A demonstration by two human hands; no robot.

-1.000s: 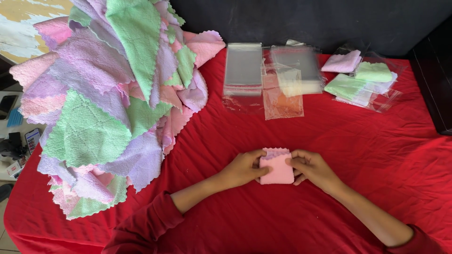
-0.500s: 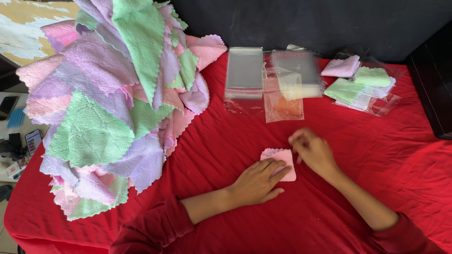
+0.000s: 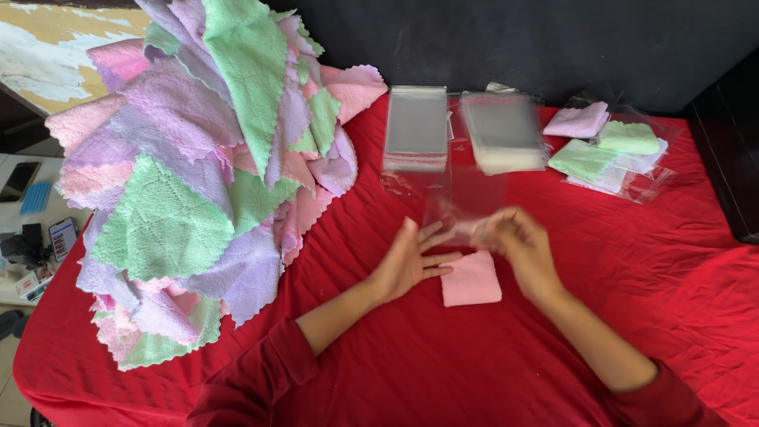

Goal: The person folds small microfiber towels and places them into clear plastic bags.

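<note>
A folded pink cloth (image 3: 471, 279) lies flat on the red sheet (image 3: 443, 372) in front of me. My left hand (image 3: 409, 261) is open with fingers spread, its fingertips just left of the cloth's top edge. My right hand (image 3: 518, 243), blurred by motion, is just above the cloth's upper right corner and pinches a clear plastic bag (image 3: 462, 198). The bag hangs between my hands and the stacks behind them.
A tall heap of pink, lilac and green cloths (image 3: 198, 182) fills the left side. Two stacks of clear bags (image 3: 417, 126) (image 3: 502, 130) sit at the back. Bagged folded cloths (image 3: 609, 150) lie at the back right. A dark cabinet edge (image 3: 735, 158) stands on the right.
Both hands let go of the pink cloth, which now lies flat. My right hand reached back and pulled a clear bag toward me; my left hand opened beside the cloth.
</note>
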